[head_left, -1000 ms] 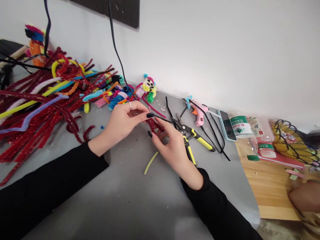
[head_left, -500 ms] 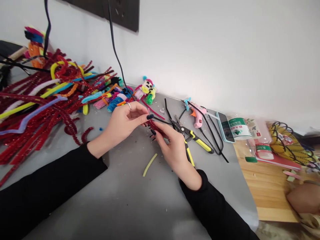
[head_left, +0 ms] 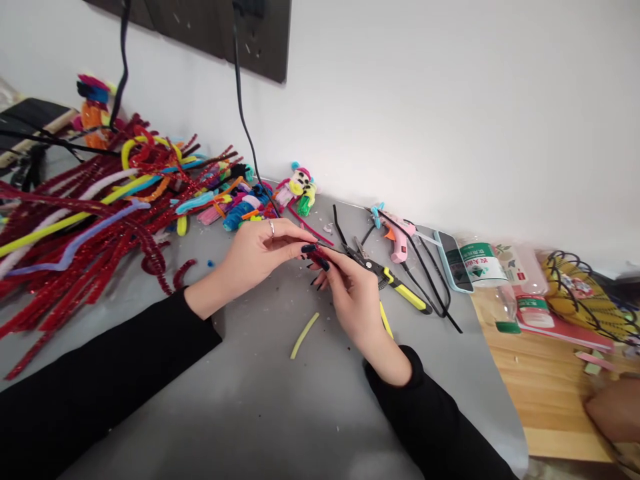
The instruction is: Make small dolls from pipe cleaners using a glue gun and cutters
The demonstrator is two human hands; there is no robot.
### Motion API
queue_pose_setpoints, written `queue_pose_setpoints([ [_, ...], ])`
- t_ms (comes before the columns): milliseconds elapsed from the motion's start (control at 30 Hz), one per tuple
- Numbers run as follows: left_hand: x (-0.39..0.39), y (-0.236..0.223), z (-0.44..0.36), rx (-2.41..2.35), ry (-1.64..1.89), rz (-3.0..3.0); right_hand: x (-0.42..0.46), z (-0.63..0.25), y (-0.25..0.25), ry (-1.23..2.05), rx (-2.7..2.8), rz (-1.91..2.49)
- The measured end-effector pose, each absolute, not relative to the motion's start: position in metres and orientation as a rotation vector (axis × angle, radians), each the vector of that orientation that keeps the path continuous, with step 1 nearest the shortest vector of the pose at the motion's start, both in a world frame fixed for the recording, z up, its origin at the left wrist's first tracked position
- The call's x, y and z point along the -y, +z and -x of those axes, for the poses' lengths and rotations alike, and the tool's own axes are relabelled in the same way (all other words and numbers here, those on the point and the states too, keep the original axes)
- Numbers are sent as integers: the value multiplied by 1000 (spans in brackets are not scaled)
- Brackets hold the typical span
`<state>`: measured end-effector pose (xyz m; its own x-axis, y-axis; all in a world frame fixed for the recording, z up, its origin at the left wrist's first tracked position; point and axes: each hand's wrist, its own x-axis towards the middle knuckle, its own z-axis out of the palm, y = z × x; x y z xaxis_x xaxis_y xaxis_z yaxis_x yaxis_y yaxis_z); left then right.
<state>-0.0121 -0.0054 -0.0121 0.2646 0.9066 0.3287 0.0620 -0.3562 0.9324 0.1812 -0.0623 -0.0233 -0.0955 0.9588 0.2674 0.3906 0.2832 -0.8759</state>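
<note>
Above the grey table (head_left: 270,407), the left hand (head_left: 257,252) and the right hand (head_left: 359,297) meet, fingertips pinched on a dark-red fuzzy piece (head_left: 317,256) between them, probably because something so small needs steadying from both sides, while pliers (head_left: 393,280) lie within reach.

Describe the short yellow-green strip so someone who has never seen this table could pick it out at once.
Start at the grey table, then find the left hand and right hand meeting at a dark red piece. Below them in the picture lies the strip, short and slightly curved. Its pale color sets it apart from the bright yellow handles of the pliers to its right.
</note>
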Motion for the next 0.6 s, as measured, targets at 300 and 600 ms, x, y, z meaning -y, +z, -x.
queue_pose_setpoints([
  [300,4,-8,17,-886,1178,-1753,62,-180,-22,1079,1501,1208],
  [600,0,-9,22,-736,1093,-1684,56,-187,-20,1435,1330,1073],
])
